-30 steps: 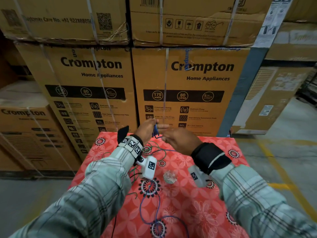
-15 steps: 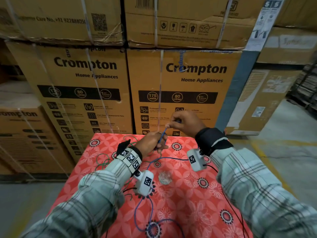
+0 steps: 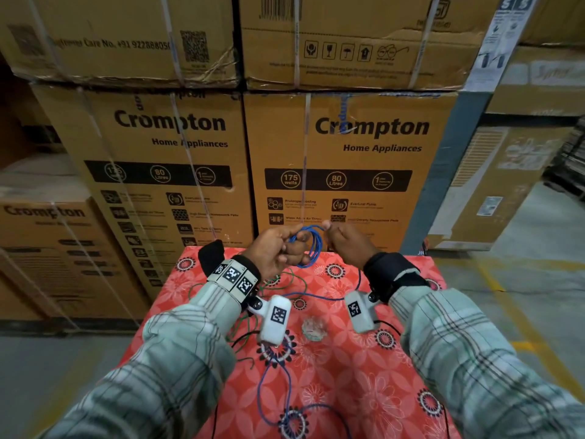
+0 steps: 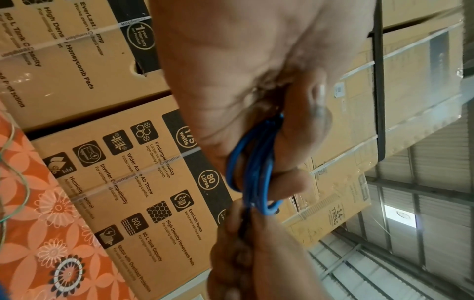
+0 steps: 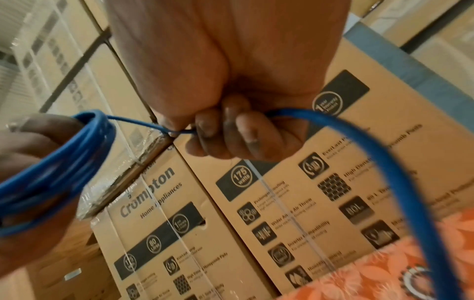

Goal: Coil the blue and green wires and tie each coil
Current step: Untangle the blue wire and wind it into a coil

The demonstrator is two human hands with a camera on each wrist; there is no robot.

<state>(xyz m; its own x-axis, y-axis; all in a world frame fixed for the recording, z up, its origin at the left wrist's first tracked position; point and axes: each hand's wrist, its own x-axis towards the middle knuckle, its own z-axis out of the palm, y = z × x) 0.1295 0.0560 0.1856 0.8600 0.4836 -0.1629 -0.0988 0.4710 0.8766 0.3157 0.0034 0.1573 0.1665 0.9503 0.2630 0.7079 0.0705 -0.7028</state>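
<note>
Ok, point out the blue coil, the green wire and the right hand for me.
blue coil (image 3: 311, 248): head view, on the hanging loops between the hands.
green wire (image 3: 294, 275): head view, loose strand on the cloth.
right hand (image 3: 348, 245): head view, back of the hand.

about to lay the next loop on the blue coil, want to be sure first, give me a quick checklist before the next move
1. Left hand grips the blue coil: ok.
2. Right hand grips the blue wire's running length: ok.
3. Loops bunched together, none slipping off: ok.
4. Slack left on the red cloth to wind in: ok.
5. Slack free of the green wire: cannot tell.
6. Coil tied: not ok, no tie visible.
</note>
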